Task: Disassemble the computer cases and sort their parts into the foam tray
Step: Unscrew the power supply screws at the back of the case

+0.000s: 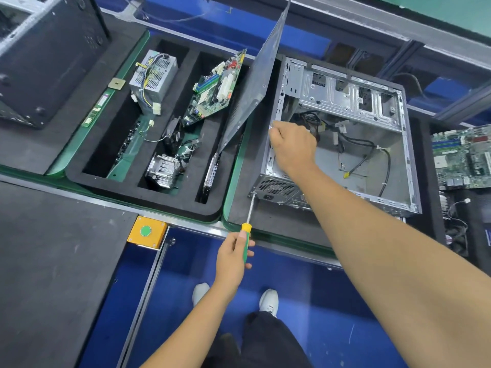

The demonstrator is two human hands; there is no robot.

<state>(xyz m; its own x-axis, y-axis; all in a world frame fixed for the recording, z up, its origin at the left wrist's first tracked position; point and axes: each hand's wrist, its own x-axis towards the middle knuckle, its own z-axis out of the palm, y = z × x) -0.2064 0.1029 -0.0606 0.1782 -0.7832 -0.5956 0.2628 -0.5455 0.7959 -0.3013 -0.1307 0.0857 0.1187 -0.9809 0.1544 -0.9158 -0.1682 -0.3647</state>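
Gripping the screwdriver [246, 236], my left hand [232, 257] held its tip against the open computer case [345, 144] at the near left corner. My right hand [291, 147] curled over that case's left wall; whether it held anything I couldn't tell. Left of the case sat the foam tray [148, 192].

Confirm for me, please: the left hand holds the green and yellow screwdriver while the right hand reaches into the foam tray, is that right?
Not quite. In the head view the right hand reaches to the open computer case, not the foam tray. The left hand does hold the screwdriver.
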